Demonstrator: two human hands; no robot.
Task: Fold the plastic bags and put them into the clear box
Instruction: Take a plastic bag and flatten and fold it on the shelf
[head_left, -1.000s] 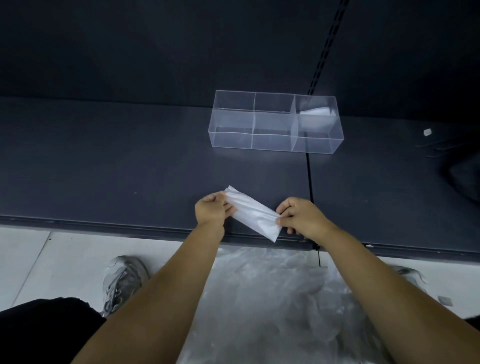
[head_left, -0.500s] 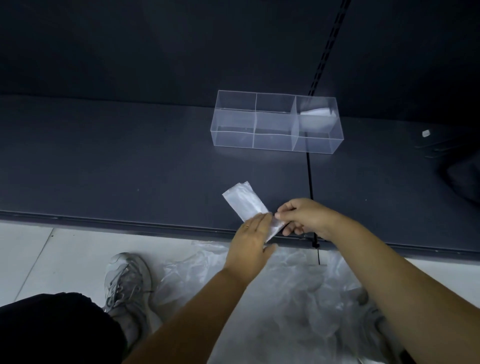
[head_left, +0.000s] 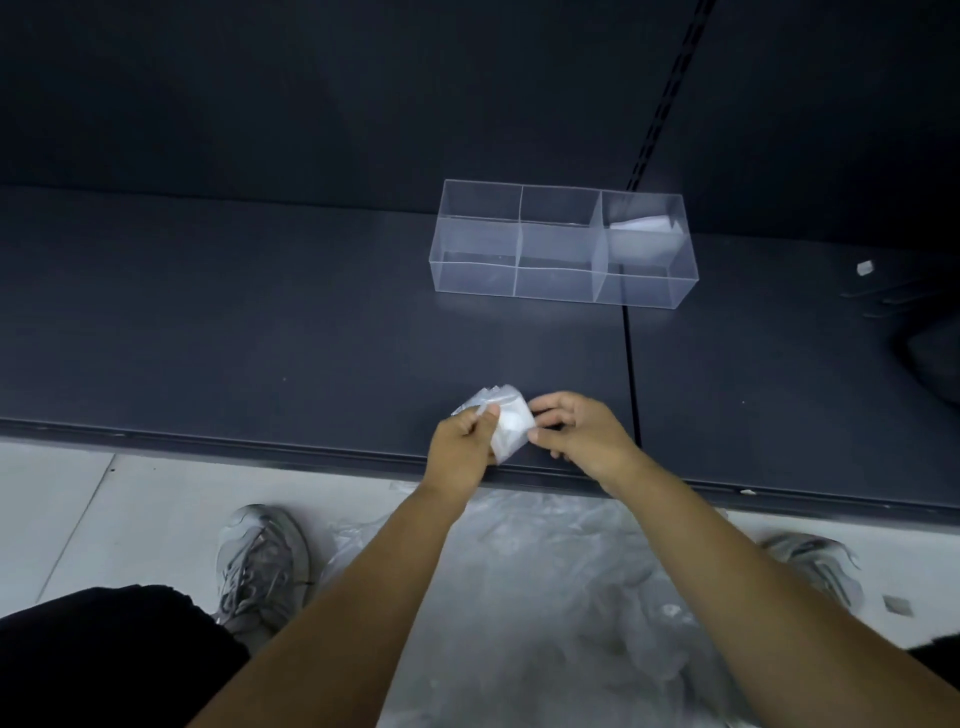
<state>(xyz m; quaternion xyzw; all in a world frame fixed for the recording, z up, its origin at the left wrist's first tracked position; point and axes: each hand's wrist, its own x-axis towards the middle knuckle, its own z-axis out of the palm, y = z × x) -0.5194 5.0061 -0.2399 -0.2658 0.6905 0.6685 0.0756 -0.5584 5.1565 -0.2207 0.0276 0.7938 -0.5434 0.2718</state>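
Observation:
A folded white plastic bag (head_left: 506, 422) lies near the front edge of the dark shelf (head_left: 260, 338), now a small squarish packet. My left hand (head_left: 462, 448) pinches its left side and my right hand (head_left: 576, 431) pinches its right side. The clear box (head_left: 561, 244) stands further back on the shelf, split into three compartments. A folded bag (head_left: 644, 228) lies in its right compartment; the other two hold nothing I can see.
A heap of loose clear plastic bags (head_left: 545, 597) lies on the light floor below the shelf, between my two grey shoes (head_left: 260, 561). A small white scrap (head_left: 864, 267) and a dark object (head_left: 935, 353) sit at the shelf's far right.
The long folded strip has been folded over into a short packet. My left hand moved from its far end to the near end and now pinches the packet opposite my right hand.

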